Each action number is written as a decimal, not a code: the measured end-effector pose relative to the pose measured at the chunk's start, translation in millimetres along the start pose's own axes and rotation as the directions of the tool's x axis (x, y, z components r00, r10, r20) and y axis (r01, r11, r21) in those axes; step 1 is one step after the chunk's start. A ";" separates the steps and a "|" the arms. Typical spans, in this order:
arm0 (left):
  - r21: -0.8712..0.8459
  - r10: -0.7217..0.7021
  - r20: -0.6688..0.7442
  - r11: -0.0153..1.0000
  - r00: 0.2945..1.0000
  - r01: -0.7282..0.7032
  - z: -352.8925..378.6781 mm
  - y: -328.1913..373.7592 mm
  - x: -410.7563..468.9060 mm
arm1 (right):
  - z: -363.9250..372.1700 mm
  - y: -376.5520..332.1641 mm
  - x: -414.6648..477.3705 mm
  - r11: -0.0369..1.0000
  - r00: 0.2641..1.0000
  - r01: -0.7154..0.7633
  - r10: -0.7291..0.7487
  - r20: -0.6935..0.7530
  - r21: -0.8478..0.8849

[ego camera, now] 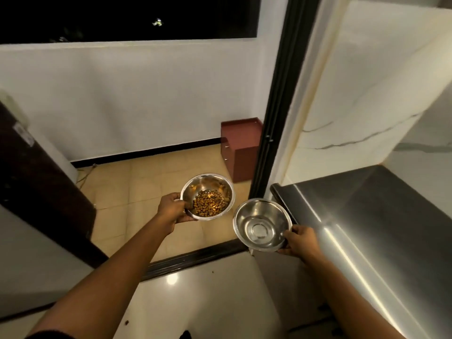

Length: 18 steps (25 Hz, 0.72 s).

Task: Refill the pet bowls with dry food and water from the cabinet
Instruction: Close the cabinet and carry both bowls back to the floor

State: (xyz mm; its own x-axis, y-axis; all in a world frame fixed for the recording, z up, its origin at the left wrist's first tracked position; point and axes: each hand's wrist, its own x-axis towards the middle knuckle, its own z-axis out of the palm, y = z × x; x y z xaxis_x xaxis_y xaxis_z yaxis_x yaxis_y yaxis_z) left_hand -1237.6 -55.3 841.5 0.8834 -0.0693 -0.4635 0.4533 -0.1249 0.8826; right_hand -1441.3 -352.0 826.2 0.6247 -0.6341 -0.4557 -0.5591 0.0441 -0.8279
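My left hand (171,209) grips the near-left rim of a steel bowl (212,183) that holds a heap of brown dry food (208,206). My right hand (300,241) holds a second steel bowl (247,216) by its right rim; clear water seems to lie in its bottom. Both bowls are carried in the air above a dark door threshold (195,259), the food bowl farther out over the tan tiled floor (137,192).
A dark red small cabinet (242,148) stands on the tan tiles against the white wall, beside a black door frame (271,133). A steel counter (381,221) is close on the right. A dark wooden door (36,182) stands at left. Crumbs lie on the glossy floor.
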 end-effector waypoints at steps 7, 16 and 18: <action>-0.067 -0.039 -0.133 0.997 0.990 0.030 -127.6 36.3 107.9 | 146.0 -80.1 63.8 1.000 0.998 0.013 -0.013 0.068 0.003; -0.144 -0.089 -0.212 0.988 0.973 0.059 -178.7 76.5 236.9 | 281.9 -172.2 173.5 0.999 0.991 0.025 -0.028 0.132 0.024; -0.143 -0.109 -0.229 0.987 0.967 0.078 -179.6 88.3 273.1 | 307.2 -196.2 212.0 0.999 0.988 0.045 -0.045 0.148 0.001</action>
State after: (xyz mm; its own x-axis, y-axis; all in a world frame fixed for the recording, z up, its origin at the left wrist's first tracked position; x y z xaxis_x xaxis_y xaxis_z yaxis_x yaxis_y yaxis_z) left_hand -934.9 92.5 807.0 0.8321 0.1736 -0.5268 0.5330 0.0124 0.8460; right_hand -1031.8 -257.9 791.5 0.7228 -0.5145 -0.4613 -0.5299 0.0159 -0.8479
